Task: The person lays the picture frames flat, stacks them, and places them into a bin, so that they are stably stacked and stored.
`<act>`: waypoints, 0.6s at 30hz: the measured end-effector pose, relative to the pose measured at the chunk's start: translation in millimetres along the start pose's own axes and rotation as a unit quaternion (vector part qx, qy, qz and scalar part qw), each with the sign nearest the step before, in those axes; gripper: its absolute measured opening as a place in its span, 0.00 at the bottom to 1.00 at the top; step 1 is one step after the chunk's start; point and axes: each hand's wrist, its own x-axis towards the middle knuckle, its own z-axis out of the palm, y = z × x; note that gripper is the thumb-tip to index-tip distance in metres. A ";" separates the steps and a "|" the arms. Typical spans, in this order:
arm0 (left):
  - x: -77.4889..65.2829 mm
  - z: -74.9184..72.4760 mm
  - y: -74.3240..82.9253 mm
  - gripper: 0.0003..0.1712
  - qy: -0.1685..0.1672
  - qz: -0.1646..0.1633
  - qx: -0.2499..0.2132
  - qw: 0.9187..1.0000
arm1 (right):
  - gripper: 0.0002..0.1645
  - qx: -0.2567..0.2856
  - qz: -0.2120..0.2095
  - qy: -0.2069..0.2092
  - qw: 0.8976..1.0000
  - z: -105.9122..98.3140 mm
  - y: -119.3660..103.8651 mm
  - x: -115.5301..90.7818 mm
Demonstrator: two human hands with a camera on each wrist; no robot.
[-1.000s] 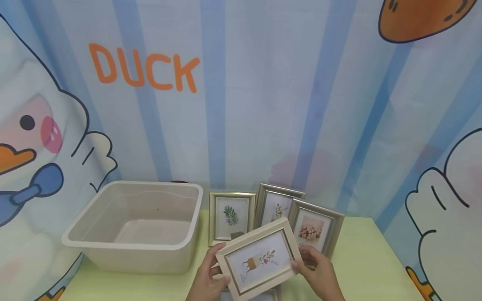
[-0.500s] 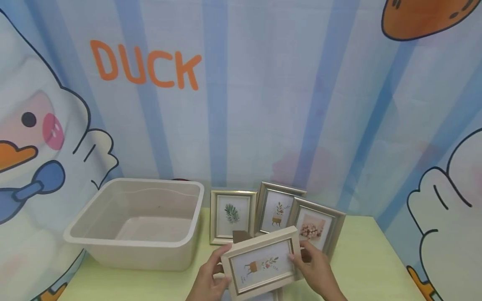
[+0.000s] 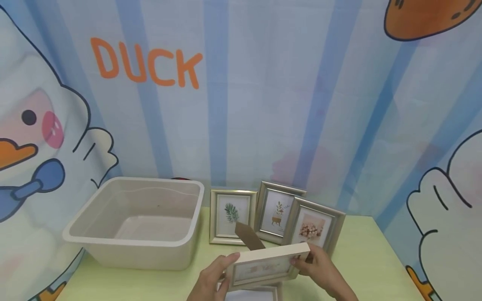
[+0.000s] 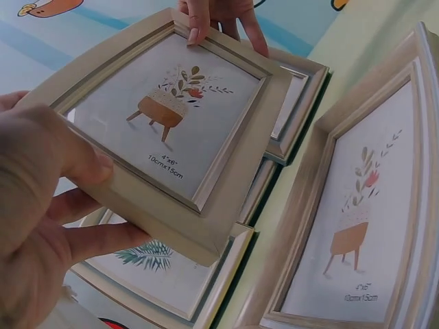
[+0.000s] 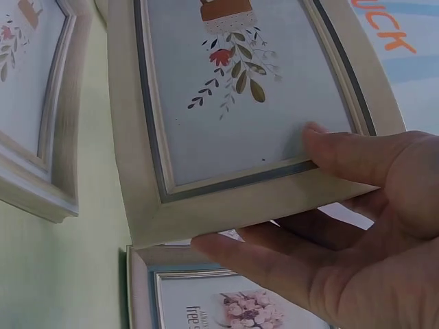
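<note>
Tipped farther back and lower since the earlier frame: one cream picture frame [image 3: 268, 268], gripped at both ends by two hands above the table [image 3: 376, 263], a brown stand flap [image 3: 249, 237] showing past its far edge. Left hand [image 3: 212, 278]: thumb along the front border, fingers underneath. Right hand [image 3: 320, 269]: thumb over the face at the opposite end, fingers behind. Lettering on its plant print: "4"x6"" and "10cmx15cm"; same on the near frame [image 4: 360, 212], one piece, below the held one. Farther back, three upright frames: leaf print [image 3: 232, 215], plant print [image 3: 276, 211], blossom print [image 3: 311, 223], the last marked "free". To the left, one beige tub [image 3: 128, 256]. Behind, one striped curtain [image 3: 263, 104], lettered "DUCK" in orange.
</note>
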 end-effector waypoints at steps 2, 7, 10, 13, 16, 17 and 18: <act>-1.5 -0.2 -0.9 0.48 0.000 0.003 0.003 1.000 | 0.22 0.003 0.001 -0.008 1.000 0.4 1.9 -0.1; -3.2 -1.3 -2.3 0.46 0.002 -0.004 0.001 1.000 | 0.22 0.015 -0.001 -0.019 1.000 0.7 10.7 -0.6; -2.8 -2.3 -3.3 0.43 0.004 -0.008 -0.014 1.000 | 0.21 0.021 -0.001 -0.027 0.999 0.7 17.5 -2.8; -2.4 -3.8 -5.1 0.40 0.008 -0.011 -0.028 1.000 | 0.19 0.024 -0.012 -0.031 0.999 2.5 23.2 -5.8; -2.3 -6.5 -7.0 0.35 0.002 -0.025 -0.041 0.999 | 0.17 0.008 -0.044 -0.011 0.999 6.2 27.6 -8.0; -2.3 -7.8 -7.6 0.33 -0.004 -0.032 -0.048 0.998 | 0.17 0.003 -0.051 -0.002 0.999 8.0 28.8 -8.8; -2.3 -9.2 -7.9 0.31 -0.013 -0.042 -0.057 0.997 | 0.16 -0.001 -0.062 0.008 0.998 9.7 30.1 -9.6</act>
